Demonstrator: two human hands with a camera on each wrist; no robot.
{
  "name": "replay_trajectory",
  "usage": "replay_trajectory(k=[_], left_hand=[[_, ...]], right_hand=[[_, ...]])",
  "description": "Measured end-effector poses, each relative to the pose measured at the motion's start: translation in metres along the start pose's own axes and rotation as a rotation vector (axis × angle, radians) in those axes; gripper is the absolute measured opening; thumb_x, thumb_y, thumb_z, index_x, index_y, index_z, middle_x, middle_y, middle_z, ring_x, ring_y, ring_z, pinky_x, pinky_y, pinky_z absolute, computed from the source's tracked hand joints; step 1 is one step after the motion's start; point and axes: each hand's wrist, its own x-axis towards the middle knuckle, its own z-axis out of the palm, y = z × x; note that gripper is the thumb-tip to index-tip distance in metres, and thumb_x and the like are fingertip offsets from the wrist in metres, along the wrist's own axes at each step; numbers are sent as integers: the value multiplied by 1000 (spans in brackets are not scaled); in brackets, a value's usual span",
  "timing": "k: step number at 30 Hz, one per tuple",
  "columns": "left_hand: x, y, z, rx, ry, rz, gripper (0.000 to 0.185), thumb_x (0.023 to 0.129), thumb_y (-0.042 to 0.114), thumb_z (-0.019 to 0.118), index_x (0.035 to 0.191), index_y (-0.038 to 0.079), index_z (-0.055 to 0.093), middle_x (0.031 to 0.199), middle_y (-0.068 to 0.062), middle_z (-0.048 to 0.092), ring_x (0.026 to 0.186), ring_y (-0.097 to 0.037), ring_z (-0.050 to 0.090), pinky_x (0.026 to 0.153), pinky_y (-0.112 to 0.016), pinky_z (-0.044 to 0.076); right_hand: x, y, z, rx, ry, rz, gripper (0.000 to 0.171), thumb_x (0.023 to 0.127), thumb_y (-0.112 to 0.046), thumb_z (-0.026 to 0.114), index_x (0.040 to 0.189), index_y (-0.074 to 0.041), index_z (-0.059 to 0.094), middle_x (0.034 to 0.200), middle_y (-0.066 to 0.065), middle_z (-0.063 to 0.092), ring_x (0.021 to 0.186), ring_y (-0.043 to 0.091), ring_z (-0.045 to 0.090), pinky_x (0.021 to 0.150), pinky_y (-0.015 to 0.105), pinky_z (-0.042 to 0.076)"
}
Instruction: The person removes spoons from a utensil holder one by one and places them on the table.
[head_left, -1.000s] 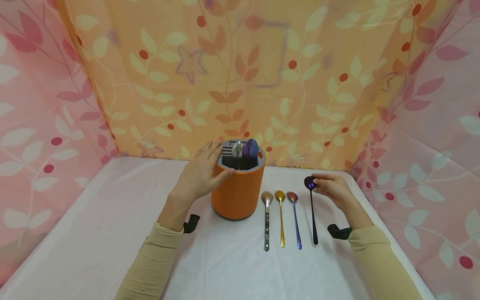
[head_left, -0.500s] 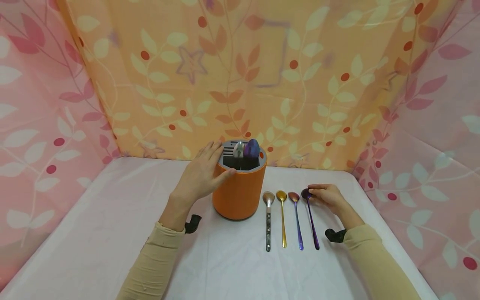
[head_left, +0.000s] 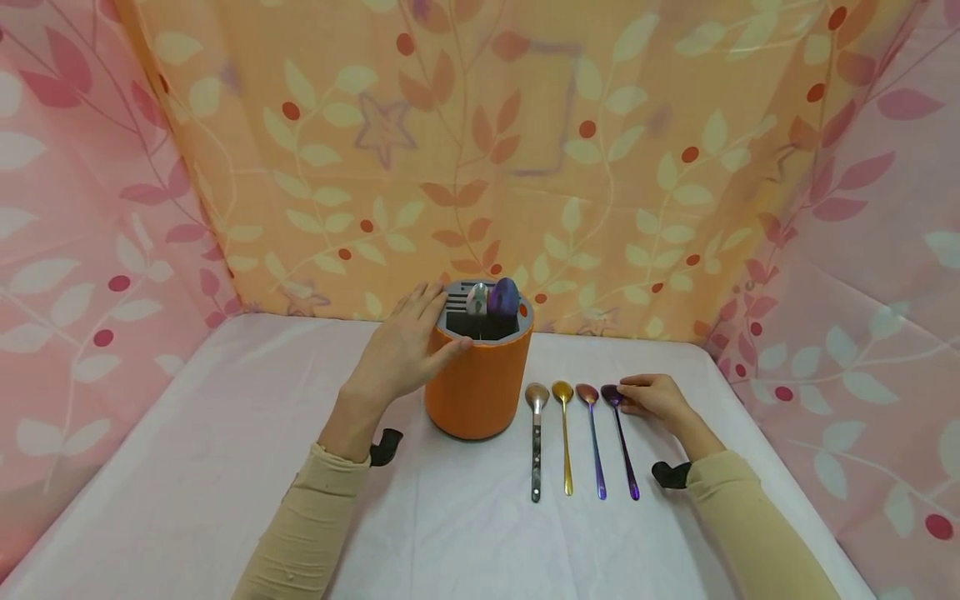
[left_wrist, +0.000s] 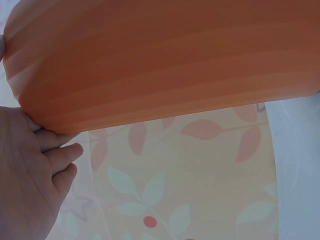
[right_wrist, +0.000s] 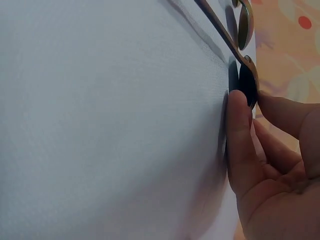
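Note:
My left hand rests against the upper left side of an orange cutlery holder, fingers along the far side and thumb over the front rim. Its grey slotted top bears a silver spoon head and a purple-blue one sticking up. In the left wrist view, the holder's ribbed orange wall fills the top. My right hand pinches the bowl of a dark purple spoon between thumb and fingertips; its handle points toward me. The right wrist view shows the fingertips at the dark bowl.
Left of the purple spoon lie a spoon with a dark riveted handle, a gold spoon and a blue-purple spoon with a coppery bowl, side by side on the white tablecloth. Floral curtains enclose the table.
My right hand has brought the purple spoon left and toward me, lowering it into line beside the other spoons. The left hand has stayed on the holder.

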Motion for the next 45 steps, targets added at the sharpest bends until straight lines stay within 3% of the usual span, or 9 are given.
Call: replay_trajectory(k=[4, 10, 17, 22, 27, 30, 34, 41, 45], left_hand=[[0, -3, 0, 6, 1, -1, 93, 100, 69, 50, 160, -1, 35, 170, -13, 27, 159, -35, 18, 129, -51, 16], [-1, -3, 0, 4, -10, -3, 95, 100, 71, 49, 160, -1, 35, 171, -13, 27, 159, -35, 19, 129, -52, 16], [-2, -3, 0, 2, 3, 1, 94, 100, 70, 49, 159, -1, 37, 170, -12, 27, 158, -36, 20, 129, -52, 17], [-2, -3, 0, 1, -2, 2, 94, 100, 70, 49, 159, -1, 36, 170, -13, 28, 159, -36, 19, 129, -53, 18], [-1, -3, -1, 0, 0, 1, 94, 100, 70, 50, 160, -1, 36, 170, -13, 28, 159, -35, 19, 129, -52, 17], [0, -3, -1, -7, -2, -1, 94, 100, 70, 50, 160, -1, 36, 171, -12, 27, 159, -35, 19, 130, -51, 16], [2, -2, -2, -13, -3, -3, 93, 100, 69, 50, 160, 0, 35, 171, -12, 26, 159, -35, 19, 130, -49, 14], [2, -2, -1, -9, -11, -5, 94, 100, 70, 50, 161, 0, 35, 171, -11, 25, 159, -35, 19, 130, -49, 13], [2, -2, -1, -12, -13, -8, 94, 100, 70, 50, 160, 0, 35, 171, -12, 26, 159, -35, 19, 130, -49, 14]], right_hand=[[-1, -2, 2, -111, 44, -7, 45, 103, -11, 66, 134, 20, 55, 96, 12, 71, 65, 8, 70, 65, 23, 62], [-6, -2, 3, -130, 50, -16, 45, 103, -9, 65, 134, 21, 53, 94, 13, 72, 66, 9, 69, 66, 24, 62], [-10, -18, 6, -220, 141, -145, 48, 103, -13, 66, 140, 15, 54, 127, 31, 66, 92, 14, 70, 77, 22, 62], [-24, -54, 23, -199, 255, -278, 46, 104, -20, 66, 143, 3, 58, 139, 26, 62, 109, 23, 71, 79, 11, 55], [-40, -103, 53, -80, 302, -465, 39, 102, -15, 69, 138, -1, 64, 133, 23, 67, 97, 6, 71, 80, 11, 56], [-49, -128, 68, -17, 293, -556, 38, 100, -13, 71, 135, 0, 66, 130, 23, 68, 95, 1, 69, 82, 12, 56], [-57, -154, 85, 41, 255, -657, 36, 99, -11, 72, 133, 1, 67, 128, 21, 69, 99, 8, 69, 84, 14, 57], [-66, -185, 113, -33, 219, -826, 37, 97, -8, 74, 133, 0, 68, 126, 16, 71, 108, 26, 71, 91, 19, 58], [-67, -194, 126, -77, 206, -847, 37, 95, -5, 76, 131, -1, 69, 124, 15, 72, 107, 29, 71, 93, 32, 61]])
